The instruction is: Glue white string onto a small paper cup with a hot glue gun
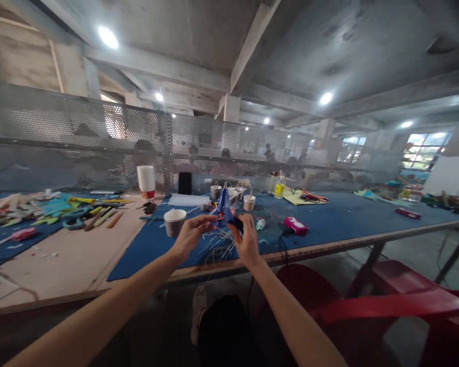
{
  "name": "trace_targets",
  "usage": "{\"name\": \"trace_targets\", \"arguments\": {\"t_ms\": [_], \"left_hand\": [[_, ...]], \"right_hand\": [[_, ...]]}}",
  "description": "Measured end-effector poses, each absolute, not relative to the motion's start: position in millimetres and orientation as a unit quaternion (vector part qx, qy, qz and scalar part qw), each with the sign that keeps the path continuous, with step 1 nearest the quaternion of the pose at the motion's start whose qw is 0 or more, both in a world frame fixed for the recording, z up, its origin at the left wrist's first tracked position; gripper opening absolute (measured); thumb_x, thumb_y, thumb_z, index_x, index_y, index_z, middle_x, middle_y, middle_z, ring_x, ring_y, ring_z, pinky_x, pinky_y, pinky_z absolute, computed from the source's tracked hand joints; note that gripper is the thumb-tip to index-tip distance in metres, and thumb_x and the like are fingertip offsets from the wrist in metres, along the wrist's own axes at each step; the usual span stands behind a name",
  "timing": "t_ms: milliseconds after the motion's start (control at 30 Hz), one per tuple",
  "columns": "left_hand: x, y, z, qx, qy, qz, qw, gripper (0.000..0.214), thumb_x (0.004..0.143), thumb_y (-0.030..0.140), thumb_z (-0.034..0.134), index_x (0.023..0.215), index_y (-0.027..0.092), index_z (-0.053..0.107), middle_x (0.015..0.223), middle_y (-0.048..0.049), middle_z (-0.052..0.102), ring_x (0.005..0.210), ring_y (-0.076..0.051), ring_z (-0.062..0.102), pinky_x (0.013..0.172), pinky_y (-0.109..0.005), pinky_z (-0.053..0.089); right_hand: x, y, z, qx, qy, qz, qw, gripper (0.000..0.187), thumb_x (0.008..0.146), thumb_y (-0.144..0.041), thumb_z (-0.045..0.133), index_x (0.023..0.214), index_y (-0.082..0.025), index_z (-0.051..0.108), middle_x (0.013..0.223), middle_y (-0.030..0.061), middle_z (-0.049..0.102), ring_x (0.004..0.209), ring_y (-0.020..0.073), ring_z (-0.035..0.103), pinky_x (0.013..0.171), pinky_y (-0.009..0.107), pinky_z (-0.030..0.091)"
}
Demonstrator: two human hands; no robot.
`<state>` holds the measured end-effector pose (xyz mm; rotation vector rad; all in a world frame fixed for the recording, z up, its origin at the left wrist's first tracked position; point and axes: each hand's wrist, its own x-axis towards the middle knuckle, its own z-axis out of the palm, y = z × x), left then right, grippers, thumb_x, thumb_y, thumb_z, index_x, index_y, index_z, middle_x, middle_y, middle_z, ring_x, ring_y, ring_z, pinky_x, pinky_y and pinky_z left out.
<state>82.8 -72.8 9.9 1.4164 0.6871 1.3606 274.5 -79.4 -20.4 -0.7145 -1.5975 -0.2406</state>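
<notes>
Between my hands, above the blue mat, a small blue piece stands upright, tapering to a narrow top; its exact kind is unclear. My left hand pinches its left side with thumb and fingertips. On the other side, my right hand grips its lower edge, near a dark part. Thin pale wires or sticks lie loosely on the mat below. A paper cup stands just beyond my left hand. Small cups stand behind the blue piece, partly hidden by it.
Scissors, tool handles and coloured cut pieces cover the left side. A tall white cup, a yellow-labelled bottle and a pink box stand around. Perforated metal screens line the back; red chairs are at right.
</notes>
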Motion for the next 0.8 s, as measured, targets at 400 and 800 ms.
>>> {"name": "trace_targets", "arguments": {"t_ms": [400, 800], "left_hand": [[78.2, -56.6, -0.2, 0.444, 0.160, 0.503, 0.724, 0.013, 0.078, 0.016, 0.064, 0.079, 0.016, 0.077, 0.104, -0.0095, 0.076, 0.103, -0.026, 0.067, 0.098, -0.043, 0.051], [89.7, -39.1, 4.2, 0.534, 0.205, 0.476, 0.668, 0.033, 0.076, 0.025, 0.083, 0.108, 0.018, 0.077, 0.104, -0.0085, 0.077, 0.102, -0.019, 0.067, 0.099, -0.032, 0.043]], "right_hand": [[263.2, -61.5, -37.1, -0.302, -0.726, -0.030, 0.617, 0.021, 0.097, -0.027, 0.058, 0.117, -0.021, 0.058, 0.105, 0.0100, 0.061, 0.100, 0.0221, 0.063, 0.089, 0.036, 0.052], [259.7, -60.6, -28.0, -0.318, -0.620, 0.276, 0.662, 0.026, 0.092, -0.042, 0.063, 0.106, -0.020, 0.065, 0.097, 0.0054, 0.074, 0.093, 0.0212, 0.069, 0.088, 0.033, 0.052]]}}
